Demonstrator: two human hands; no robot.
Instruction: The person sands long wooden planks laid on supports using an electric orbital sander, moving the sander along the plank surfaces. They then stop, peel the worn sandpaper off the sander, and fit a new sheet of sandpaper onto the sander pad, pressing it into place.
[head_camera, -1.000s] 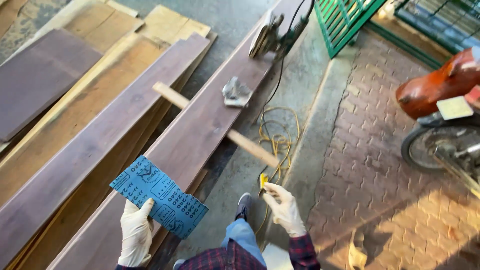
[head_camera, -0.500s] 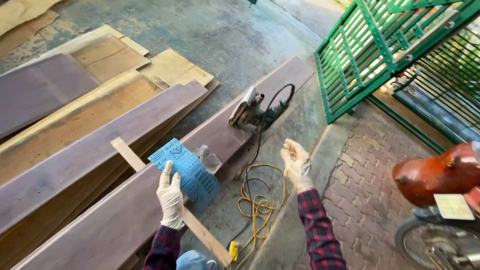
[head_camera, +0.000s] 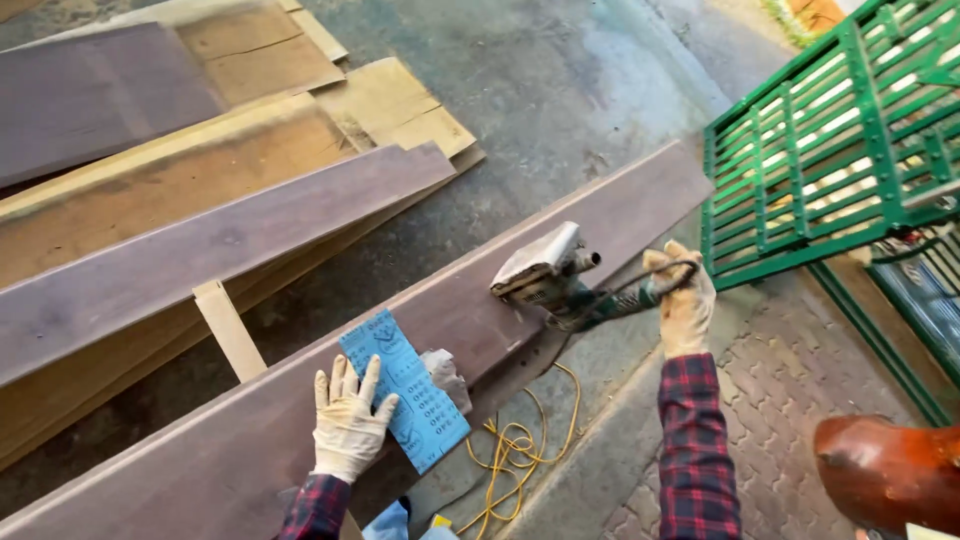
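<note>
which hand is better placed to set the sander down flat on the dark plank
Right. The right hand already grips the sander by its rear, tilted over the dark plank; the left hand is pressing the blue sandpaper sheet.

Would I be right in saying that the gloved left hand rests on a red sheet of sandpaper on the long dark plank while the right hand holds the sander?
Not quite: the head view shows the sandpaper sheet is blue, not red. The gloved left hand does rest on it on the long dark plank, while the right hand holds the sander.
</note>
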